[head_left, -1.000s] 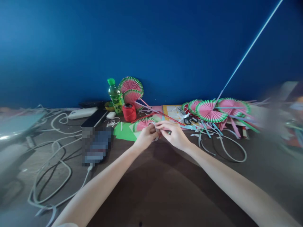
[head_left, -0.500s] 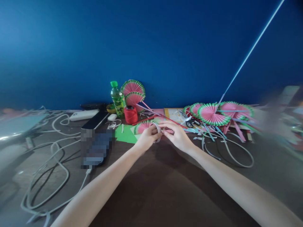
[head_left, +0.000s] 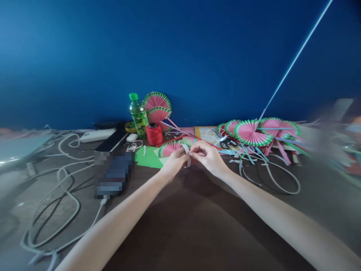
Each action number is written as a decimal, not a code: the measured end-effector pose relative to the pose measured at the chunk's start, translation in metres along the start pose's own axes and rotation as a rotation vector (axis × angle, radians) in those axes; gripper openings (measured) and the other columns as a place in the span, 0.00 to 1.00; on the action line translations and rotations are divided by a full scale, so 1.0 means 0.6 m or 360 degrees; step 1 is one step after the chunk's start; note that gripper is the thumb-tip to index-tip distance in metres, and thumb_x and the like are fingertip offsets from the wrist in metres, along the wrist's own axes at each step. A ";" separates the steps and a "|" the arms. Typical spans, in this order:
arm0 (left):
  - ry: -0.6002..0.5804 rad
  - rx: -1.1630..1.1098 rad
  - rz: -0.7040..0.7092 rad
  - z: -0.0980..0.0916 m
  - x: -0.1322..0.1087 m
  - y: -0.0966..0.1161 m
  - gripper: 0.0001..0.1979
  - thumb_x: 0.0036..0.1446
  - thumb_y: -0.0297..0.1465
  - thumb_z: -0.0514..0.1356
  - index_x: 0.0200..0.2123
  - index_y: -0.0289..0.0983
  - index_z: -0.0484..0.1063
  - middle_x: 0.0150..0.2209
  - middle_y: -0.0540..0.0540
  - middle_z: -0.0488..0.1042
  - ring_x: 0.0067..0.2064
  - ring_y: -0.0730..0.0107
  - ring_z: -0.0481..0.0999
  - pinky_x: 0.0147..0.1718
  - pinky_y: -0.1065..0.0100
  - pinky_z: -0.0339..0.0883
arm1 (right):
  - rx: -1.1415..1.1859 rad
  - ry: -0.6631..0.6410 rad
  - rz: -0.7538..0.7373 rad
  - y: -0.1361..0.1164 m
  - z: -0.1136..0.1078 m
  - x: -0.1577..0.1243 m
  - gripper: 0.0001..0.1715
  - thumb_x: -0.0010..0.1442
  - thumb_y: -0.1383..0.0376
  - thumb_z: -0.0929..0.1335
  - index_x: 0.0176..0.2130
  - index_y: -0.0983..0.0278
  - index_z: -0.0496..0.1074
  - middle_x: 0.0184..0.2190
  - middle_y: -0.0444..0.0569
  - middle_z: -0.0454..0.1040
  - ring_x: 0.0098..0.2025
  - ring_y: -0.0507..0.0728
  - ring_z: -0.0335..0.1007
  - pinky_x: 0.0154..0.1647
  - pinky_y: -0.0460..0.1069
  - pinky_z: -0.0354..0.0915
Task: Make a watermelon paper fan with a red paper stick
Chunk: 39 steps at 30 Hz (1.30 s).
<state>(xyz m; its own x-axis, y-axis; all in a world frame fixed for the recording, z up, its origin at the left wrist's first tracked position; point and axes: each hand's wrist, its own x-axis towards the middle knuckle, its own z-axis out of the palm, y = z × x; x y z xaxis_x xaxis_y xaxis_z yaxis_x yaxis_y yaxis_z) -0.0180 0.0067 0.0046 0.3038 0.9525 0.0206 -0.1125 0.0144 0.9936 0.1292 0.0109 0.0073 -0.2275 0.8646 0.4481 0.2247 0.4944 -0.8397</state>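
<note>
Blue wall [head_left: 197,56] is standing behind dark table [head_left: 180,229]; wall is paling toward left, deepening toward upper right.

**Left of the fingers [head_left: 199,146]: a clutter of devices on a dark brown tabletop [head_left: 197,229]**

Beyond the fingers rises a plain deep-blue wall [head_left: 180,56]. Past them to the left, a green-tinted clear plastic bottle with a bright green cap [head_left: 138,119] stands upright, a small rounded white case [head_left: 131,137] lying near its foot. Farther left of the fingers, a rounded white oblong device [head_left: 97,135] lies beside a long, flat black box [head_left: 113,141]. Left of the fingers and closer in lies a dark, slim phone with a pixelated screen [head_left: 115,175]; a thin white cable [head_left: 100,209] plugs into its near end.
</note>
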 end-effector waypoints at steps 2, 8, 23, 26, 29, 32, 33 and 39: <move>0.0021 0.0042 0.0011 -0.003 0.002 -0.003 0.10 0.49 0.34 0.60 0.34 0.34 0.70 0.24 0.50 0.72 0.31 0.69 0.74 0.34 0.69 0.66 | -0.0061 0.0003 -0.0017 -0.001 -0.003 0.002 0.04 0.52 0.64 0.67 0.28 0.63 0.68 0.33 0.47 0.69 0.37 0.53 0.67 0.38 0.49 0.64; -0.0072 -0.0042 0.0012 -0.004 0.004 -0.001 0.12 0.50 0.36 0.60 0.37 0.35 0.71 0.29 0.46 0.76 0.37 0.64 0.76 0.41 0.63 0.66 | -0.0249 0.0077 0.0047 -0.002 -0.014 0.006 0.05 0.54 0.64 0.65 0.28 0.63 0.65 0.29 0.45 0.67 0.31 0.52 0.65 0.34 0.48 0.62; -0.0218 0.0053 0.0047 -0.006 0.007 -0.004 0.18 0.46 0.40 0.63 0.38 0.34 0.72 0.31 0.46 0.76 0.37 0.64 0.75 0.42 0.63 0.65 | -0.0304 0.0060 0.0012 -0.005 0.000 -0.001 0.09 0.55 0.60 0.65 0.29 0.62 0.63 0.29 0.45 0.67 0.30 0.52 0.63 0.31 0.48 0.60; -0.0220 0.0105 0.0047 -0.007 0.005 -0.002 0.18 0.48 0.40 0.62 0.39 0.34 0.72 0.32 0.46 0.75 0.38 0.64 0.75 0.43 0.62 0.64 | -0.0258 0.0066 0.0065 -0.003 0.000 -0.001 0.07 0.55 0.61 0.65 0.31 0.63 0.65 0.31 0.46 0.68 0.30 0.52 0.64 0.32 0.48 0.60; -0.0175 0.0183 0.0024 -0.008 0.003 0.000 0.17 0.48 0.39 0.62 0.37 0.33 0.72 0.32 0.45 0.76 0.39 0.62 0.75 0.44 0.61 0.64 | -0.0275 0.0047 0.0045 -0.002 0.000 -0.002 0.07 0.55 0.63 0.65 0.28 0.63 0.64 0.28 0.45 0.67 0.30 0.52 0.64 0.32 0.48 0.60; -0.0240 0.0080 -0.0033 -0.004 0.002 0.001 0.19 0.46 0.39 0.63 0.39 0.33 0.71 0.34 0.44 0.76 0.41 0.61 0.75 0.45 0.59 0.64 | -0.0429 0.0100 -0.0103 -0.002 0.001 -0.005 0.08 0.55 0.65 0.64 0.25 0.63 0.62 0.25 0.44 0.63 0.30 0.52 0.62 0.33 0.48 0.59; -0.0276 0.0015 -0.0044 -0.003 0.002 0.001 0.20 0.45 0.40 0.64 0.39 0.33 0.71 0.35 0.44 0.76 0.41 0.61 0.75 0.46 0.59 0.64 | -0.0482 0.0121 -0.0152 -0.003 0.002 -0.006 0.09 0.56 0.66 0.63 0.25 0.63 0.62 0.25 0.44 0.63 0.30 0.53 0.62 0.33 0.48 0.59; -0.0305 -0.0161 -0.0079 -0.004 0.005 0.002 0.16 0.45 0.37 0.65 0.35 0.32 0.71 0.34 0.41 0.78 0.38 0.60 0.77 0.48 0.56 0.64 | -0.0599 0.0202 -0.0087 -0.002 -0.024 0.010 0.08 0.57 0.65 0.61 0.27 0.63 0.62 0.26 0.46 0.66 0.29 0.53 0.64 0.34 0.49 0.60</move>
<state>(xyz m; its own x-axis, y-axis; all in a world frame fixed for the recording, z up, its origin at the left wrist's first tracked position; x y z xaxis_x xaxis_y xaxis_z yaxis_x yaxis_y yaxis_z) -0.0195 0.0104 0.0054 0.4844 0.8748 0.0025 -0.1843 0.0992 0.9778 0.1410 0.0167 0.0150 -0.1353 0.8286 0.5432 0.5521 0.5183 -0.6532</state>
